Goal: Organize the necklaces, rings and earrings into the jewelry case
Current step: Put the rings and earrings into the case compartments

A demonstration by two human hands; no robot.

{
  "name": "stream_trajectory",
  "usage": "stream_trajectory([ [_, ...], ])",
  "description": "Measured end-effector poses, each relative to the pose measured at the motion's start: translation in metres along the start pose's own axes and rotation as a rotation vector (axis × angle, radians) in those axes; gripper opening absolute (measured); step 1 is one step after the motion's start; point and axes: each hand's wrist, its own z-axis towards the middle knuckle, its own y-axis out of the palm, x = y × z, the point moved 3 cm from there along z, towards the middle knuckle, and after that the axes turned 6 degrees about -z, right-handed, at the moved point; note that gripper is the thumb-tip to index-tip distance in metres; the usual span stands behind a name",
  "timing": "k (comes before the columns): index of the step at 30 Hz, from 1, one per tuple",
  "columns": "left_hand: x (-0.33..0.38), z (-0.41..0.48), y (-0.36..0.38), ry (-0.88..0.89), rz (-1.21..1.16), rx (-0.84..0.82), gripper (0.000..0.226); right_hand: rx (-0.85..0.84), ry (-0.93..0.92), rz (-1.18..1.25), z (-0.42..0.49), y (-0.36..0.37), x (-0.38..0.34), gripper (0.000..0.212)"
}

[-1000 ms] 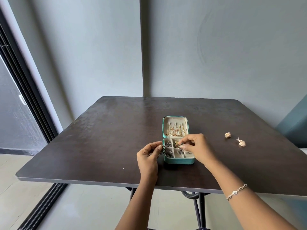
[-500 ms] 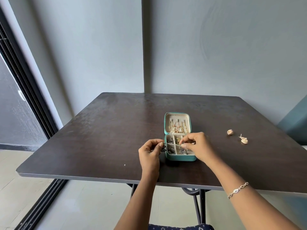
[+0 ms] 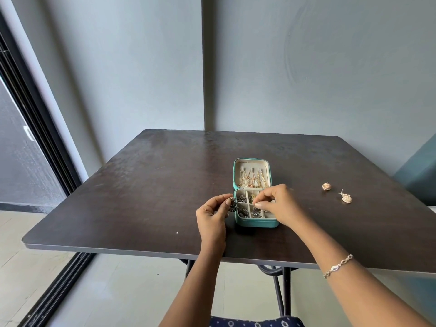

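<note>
The left hand (image 3: pixel 211 214) pinches a dark beaded earring (image 3: pixel 233 205) at 9 o'clock of the open teal jewelry case (image 3: pixel 256 223) on the dark brown worktop (image 3: pixel 153 185), while the right hand (image 3: pixel 280 204) curls over its compartments, its grasp too small to tell

The teal jewelry case (image 3: pixel 256 223) is laid open; gold necklaces (image 3: pixel 252 180) are hung in its lid, dark earrings (image 3: pixel 256 212) kept in compartments, gold earrings (image 3: pixel 346 198) left well apart.

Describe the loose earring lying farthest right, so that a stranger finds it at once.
Start at the dark table, then the open teal jewelry case. Right of it lie two pale earrings: take the rightmost earring, whose thin post sticks up, unlike the other earring.
</note>
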Motion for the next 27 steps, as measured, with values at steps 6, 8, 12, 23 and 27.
stream_trajectory([
  [6, 0.000, 0.000, 0.000, 0.018, 0.005, -0.009, 0.017, 0.044, 0.033, -0.230, 0.001, 0.001, -0.009, 0.008],
  [8, 0.000, 0.000, 0.000, 0.021, 0.015, -0.013, 0.017, 0.054, 0.054, -0.258, 0.001, 0.003, -0.009, 0.009],
  [12, -0.001, 0.000, 0.000, 0.028, 0.022, -0.018, 0.019, 0.071, 0.085, -0.330, 0.001, 0.003, -0.006, 0.010],
  [23, 0.003, -0.003, 0.003, 0.024, -0.005, -0.045, 0.016, 0.183, 0.015, -0.231, 0.001, -0.001, -0.012, 0.008],
  [27, 0.005, -0.003, 0.004, 0.042, -0.018, -0.047, 0.016, 0.101, -0.090, 0.151, 0.001, -0.002, -0.026, 0.010],
])
